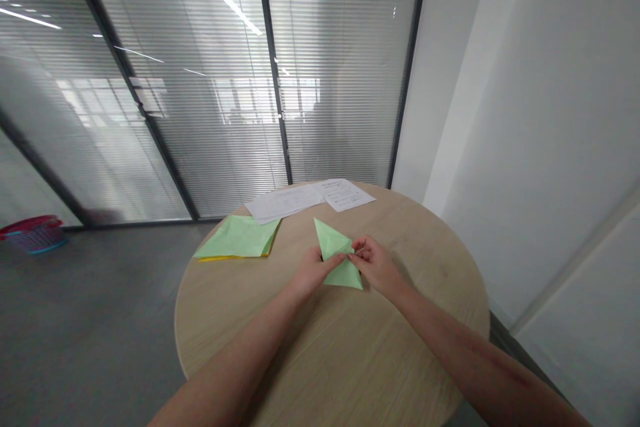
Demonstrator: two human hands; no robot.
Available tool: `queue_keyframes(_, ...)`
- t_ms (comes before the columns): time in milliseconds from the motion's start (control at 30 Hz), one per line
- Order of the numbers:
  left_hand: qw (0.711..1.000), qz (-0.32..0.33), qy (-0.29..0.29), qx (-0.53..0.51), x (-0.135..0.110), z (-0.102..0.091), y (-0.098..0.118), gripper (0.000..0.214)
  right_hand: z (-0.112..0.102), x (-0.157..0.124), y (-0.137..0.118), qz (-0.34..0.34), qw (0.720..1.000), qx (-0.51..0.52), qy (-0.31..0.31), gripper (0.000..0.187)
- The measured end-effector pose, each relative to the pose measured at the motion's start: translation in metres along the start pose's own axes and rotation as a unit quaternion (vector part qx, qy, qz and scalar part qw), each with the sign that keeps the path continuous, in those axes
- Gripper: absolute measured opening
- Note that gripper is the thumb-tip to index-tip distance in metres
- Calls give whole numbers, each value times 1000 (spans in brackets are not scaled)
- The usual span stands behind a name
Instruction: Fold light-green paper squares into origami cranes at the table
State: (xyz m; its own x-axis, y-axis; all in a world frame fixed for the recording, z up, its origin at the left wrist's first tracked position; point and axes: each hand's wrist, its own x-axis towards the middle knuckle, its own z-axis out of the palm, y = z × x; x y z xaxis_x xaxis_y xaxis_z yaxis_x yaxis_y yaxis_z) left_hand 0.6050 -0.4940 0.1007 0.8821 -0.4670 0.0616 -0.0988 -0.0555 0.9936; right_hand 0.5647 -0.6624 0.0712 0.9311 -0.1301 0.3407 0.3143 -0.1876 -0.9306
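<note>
A light green sheet of paper (332,243), folded into a pointed triangular shape, lies near the middle of a round wooden table (280,353). My left hand (314,270) pinches its left side with closed fingers. My right hand (374,263) pinches the paper's right edge, fingertips meeting those of the left hand. Part of the paper is hidden under both hands.
A stack of green sheets over yellow ones (239,239) lies at the table's back left. White printed pages (310,199) lie at the far edge. Behind is a glass partition with blinds; a red and blue basket (33,232) stands on the floor, left.
</note>
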Motion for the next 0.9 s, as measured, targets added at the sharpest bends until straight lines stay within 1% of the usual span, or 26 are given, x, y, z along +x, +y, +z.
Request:
queue_keyframes(100,1000,-11,9,-13,0,0,0,33,0,0,-5,-3,999,35,10,39)
queue_keyframes(167,999,-20,15,-42,0,0,0,34,0,-1,-8,16,998,53,-12,47)
queue_keyframes(200,998,-23,22,-56,0,0,1,35,-1,-1,-9,31,997,59,-29,47)
queue_keyframes(267,996,-28,43,-74,0,-1,1,35,-2,-1,-10,55,993,70,-71,40)
queue_keyframes(367,993,-30,68,-92,1,-3,2,35,-2,-1,-11,70,987,72,-123,31)
queue_keyframes(533,992,-15,83,-94,5,-6,1,40,-1,1,-7,62,985,75,-140,34)
queue_keyframes(667,992,-14,99,-82,5,-6,0,38,-2,2,-3,65,983,87,-148,37)
queue_keyframes(800,990,-11,103,-91,6,-8,-2,40,-3,2,-4,67,976,115,-173,43)
queue_keyframes(900,989,-13,112,-98,8,-10,-3,44,-4,1,-7,69,973,138,-173,47)
